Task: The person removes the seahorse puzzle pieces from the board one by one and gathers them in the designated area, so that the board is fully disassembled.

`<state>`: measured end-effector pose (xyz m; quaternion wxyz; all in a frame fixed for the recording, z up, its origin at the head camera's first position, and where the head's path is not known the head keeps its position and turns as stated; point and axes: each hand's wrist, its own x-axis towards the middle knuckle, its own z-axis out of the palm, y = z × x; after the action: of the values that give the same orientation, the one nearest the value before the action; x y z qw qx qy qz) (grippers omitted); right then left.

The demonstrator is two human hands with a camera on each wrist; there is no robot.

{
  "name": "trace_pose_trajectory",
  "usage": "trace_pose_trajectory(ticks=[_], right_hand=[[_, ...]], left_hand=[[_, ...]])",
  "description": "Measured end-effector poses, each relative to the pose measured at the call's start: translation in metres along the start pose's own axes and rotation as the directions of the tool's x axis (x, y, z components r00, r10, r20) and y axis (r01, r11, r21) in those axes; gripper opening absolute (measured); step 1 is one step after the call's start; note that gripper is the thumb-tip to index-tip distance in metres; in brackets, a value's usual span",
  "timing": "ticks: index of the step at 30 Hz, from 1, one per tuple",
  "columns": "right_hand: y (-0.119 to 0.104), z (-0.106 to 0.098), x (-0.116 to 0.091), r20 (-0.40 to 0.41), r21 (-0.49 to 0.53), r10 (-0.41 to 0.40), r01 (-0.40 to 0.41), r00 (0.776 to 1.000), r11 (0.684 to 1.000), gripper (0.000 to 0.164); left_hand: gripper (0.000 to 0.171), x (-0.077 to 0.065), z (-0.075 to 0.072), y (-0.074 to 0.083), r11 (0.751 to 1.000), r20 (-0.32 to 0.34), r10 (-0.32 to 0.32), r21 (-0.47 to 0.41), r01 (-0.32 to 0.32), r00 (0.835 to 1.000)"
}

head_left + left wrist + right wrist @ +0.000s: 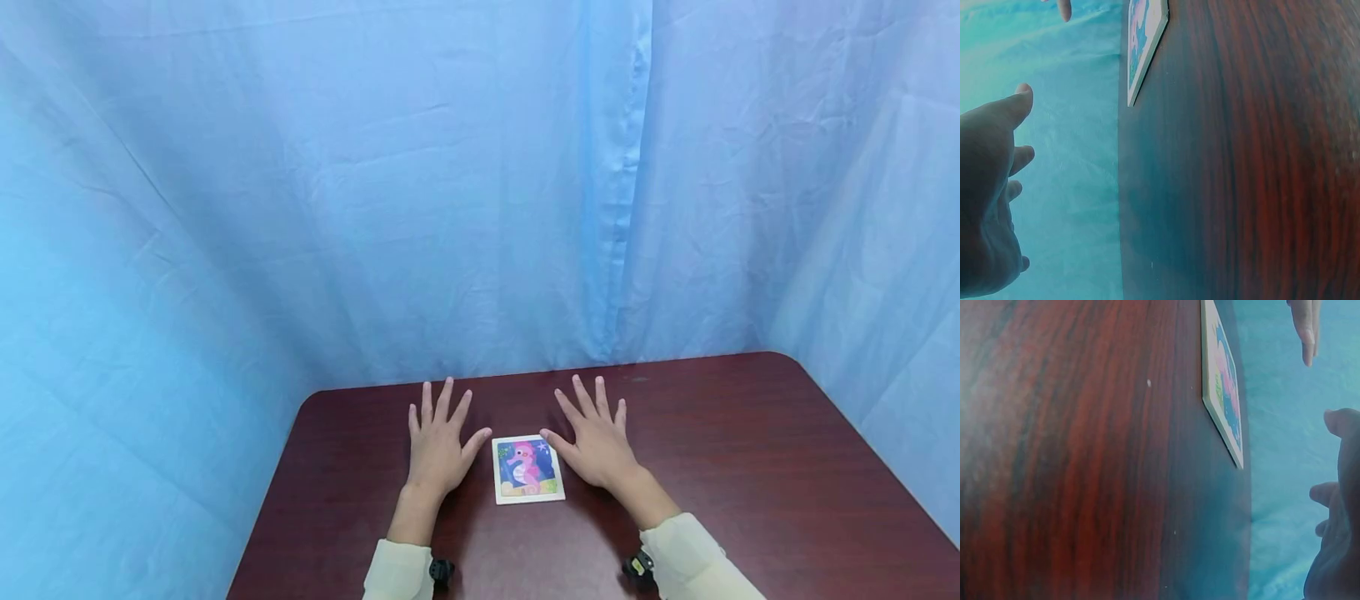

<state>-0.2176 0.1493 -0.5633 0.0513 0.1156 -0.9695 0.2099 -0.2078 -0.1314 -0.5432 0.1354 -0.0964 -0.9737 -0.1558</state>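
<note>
A square seahorse picture puzzle (528, 470) in a pale frame lies flat on the table, between my two hands. It shows a pink seahorse on a dark blue ground. My left hand (438, 450) is on its left side, palm down with fingers spread, holding nothing. On the other side, my right hand (598, 446) is spread the same way and also holds nothing; its thumb tip comes close to the frame's upper right corner. Both wrist views show the hands raised off the table, with the puzzle (1146, 40) (1221, 381) lying apart from them.
The dark red-brown wooden table (750, 467) has rounded far corners. Light blue cloth (450, 208) hangs behind it and along both sides. Dark wrist cameras (442, 572) sit below the pale sleeves (399, 570).
</note>
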Motion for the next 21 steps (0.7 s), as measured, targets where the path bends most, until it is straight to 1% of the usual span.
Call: trace_pose_trajectory(ticks=[7, 11, 13, 17, 21], right_hand=[[0.001, 0.001, -0.001, 0.004, 0.003, -0.002, 0.002, 1.000, 1.000, 0.086], [0.002, 0.002, -0.004, 0.007, 0.001, -0.005, 0.005, 1.000, 1.000, 0.087], [0.002, 0.001, -0.004, 0.007, 0.000, -0.006, 0.006, 1.000, 1.000, 0.088], [-0.002, 0.000, -0.006, 0.024, 0.026, -0.014, 0.014, 1.000, 1.000, 0.088], [-0.007, -0.003, -0.009, 0.089, 0.057, -0.026, 0.021, 0.996, 0.998, 0.088]], left_hand=[[0.073, 0.001, -0.003, 0.000, 1.000, 0.005, -0.011, -0.020, 0.011, 1.000], [0.070, -0.001, -0.004, 0.001, 0.998, 0.010, -0.020, -0.056, 0.021, 1.000], [0.069, -0.001, -0.005, 0.003, 0.996, 0.026, -0.025, -0.083, 0.027, 0.999], [0.064, -0.003, -0.005, 0.007, 0.991, 0.091, -0.032, -0.129, 0.043, 0.995], [0.061, -0.007, -0.002, 0.014, 0.984, 0.181, -0.026, -0.171, 0.057, 0.983]])
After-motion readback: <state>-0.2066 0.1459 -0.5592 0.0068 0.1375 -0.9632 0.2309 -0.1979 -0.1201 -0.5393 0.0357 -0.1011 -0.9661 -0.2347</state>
